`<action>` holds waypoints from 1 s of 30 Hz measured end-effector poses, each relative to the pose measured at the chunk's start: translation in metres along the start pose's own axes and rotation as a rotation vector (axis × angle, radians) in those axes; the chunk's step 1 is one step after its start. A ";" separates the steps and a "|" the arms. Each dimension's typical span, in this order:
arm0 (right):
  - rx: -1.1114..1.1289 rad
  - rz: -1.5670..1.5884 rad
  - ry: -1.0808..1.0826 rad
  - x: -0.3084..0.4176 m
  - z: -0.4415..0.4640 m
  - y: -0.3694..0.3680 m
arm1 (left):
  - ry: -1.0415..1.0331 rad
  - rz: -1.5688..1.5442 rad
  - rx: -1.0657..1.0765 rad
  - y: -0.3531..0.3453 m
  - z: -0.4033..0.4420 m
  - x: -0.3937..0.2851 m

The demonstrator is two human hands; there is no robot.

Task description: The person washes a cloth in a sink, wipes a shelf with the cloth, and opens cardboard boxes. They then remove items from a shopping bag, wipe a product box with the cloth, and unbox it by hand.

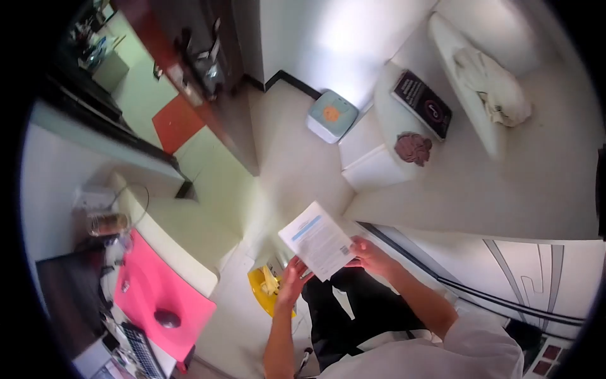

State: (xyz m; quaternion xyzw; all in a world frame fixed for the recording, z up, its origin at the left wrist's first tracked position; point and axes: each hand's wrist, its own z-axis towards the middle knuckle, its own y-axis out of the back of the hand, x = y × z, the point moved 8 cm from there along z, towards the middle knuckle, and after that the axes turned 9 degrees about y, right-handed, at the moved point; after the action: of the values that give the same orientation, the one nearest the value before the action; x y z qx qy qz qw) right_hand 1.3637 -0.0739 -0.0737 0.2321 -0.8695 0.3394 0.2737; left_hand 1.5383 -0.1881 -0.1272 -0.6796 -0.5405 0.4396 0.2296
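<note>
A white book or booklet (317, 241) with a blue band and a small dark square code is held in front of my body, above my dark trousers. My left hand (293, 282) grips its lower left edge, and my right hand (371, 255) grips its right edge near the code. The fingers of both hands are partly hidden behind it. A yellow bin (257, 290) with pale yellow stuff inside is on the floor beside my left hand.
At left, a desk has a pink mat (148, 290), a mouse (167, 318), a keyboard (140, 348) and a monitor (71, 303). A black book (421, 104), a brownish cloth (413, 148) and a white cloth (495, 88) lie upper right. A pale box (332, 117) stands by the wall.
</note>
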 end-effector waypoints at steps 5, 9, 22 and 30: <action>-0.295 -0.801 0.289 0.101 0.046 0.067 | -0.134 -0.135 -0.412 -0.062 0.054 -0.042; -1.429 -1.451 0.594 0.249 0.056 0.175 | -0.200 -0.091 -0.527 -0.080 0.079 -0.078; -0.893 -0.874 0.988 0.259 0.090 0.097 | -0.246 0.166 -0.591 -0.112 0.084 -0.150; -0.173 -1.373 1.100 0.161 -0.005 -0.191 | -0.527 0.156 -0.601 -0.142 0.012 -0.172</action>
State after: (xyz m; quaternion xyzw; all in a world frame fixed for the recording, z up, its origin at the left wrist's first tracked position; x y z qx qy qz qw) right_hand 1.3583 -0.2315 0.1194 0.4854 -0.3059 0.0969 0.8133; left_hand 1.4477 -0.3071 0.0386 -0.6195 -0.6320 0.4374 -0.1597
